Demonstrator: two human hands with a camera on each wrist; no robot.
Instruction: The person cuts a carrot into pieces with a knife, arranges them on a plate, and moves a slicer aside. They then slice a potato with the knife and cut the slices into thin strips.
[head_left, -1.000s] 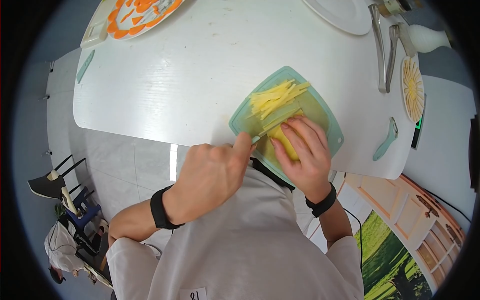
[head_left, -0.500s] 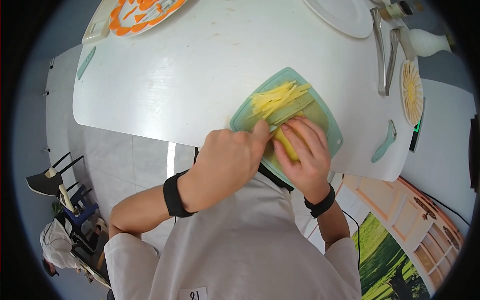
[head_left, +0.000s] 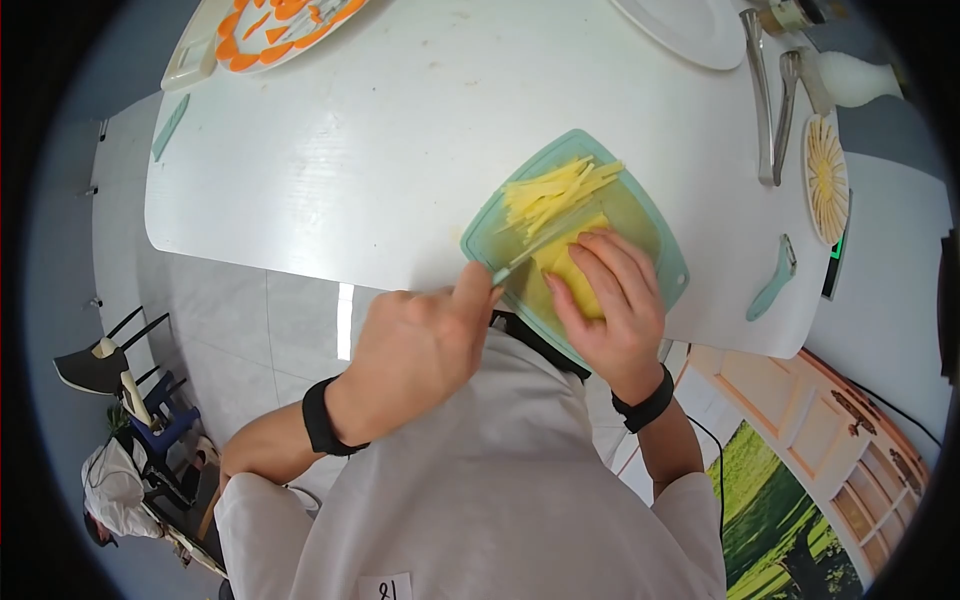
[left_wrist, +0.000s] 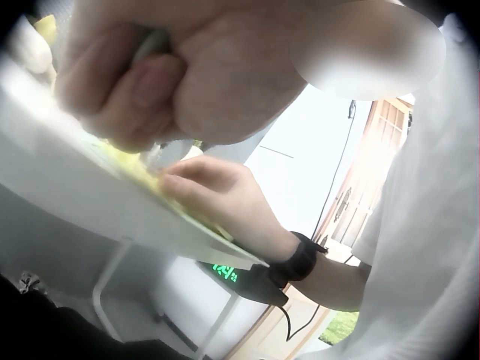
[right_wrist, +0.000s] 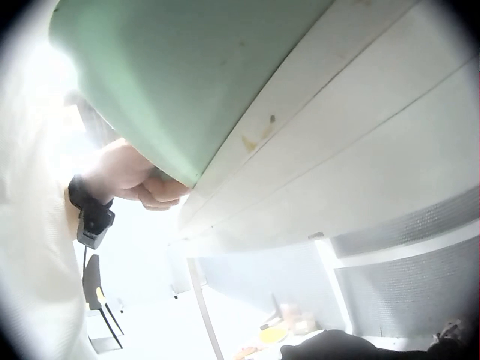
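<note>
In the head view my left hand [head_left: 405,345] grips the handle of a knife [head_left: 515,265], its blade lying along the cut side of a yellow block [head_left: 562,262]. My right hand [head_left: 615,315] holds that block down with bent fingers on a green cutting board [head_left: 645,215]. Thin yellow strips [head_left: 555,192] lie in a heap beyond the blade. The left wrist view has the left fist [left_wrist: 187,82] close up around the handle [left_wrist: 152,45], with the right hand [left_wrist: 225,199] behind. The board [right_wrist: 180,67] covers much of the right wrist view, hiding the block.
A plate with orange slices [head_left: 243,62] stands at the far left, near a pale green tool [head_left: 171,128]. On the right are a white plate [head_left: 690,30], metal tongs [head_left: 764,110], a peeler [head_left: 772,285] and an oval plate [head_left: 825,180]. Someone sits in the background, left.
My left hand moved up and right with the knife, then drew back down and left. The right hand has stayed on the block, where more of its yellow surface now shows.
</note>
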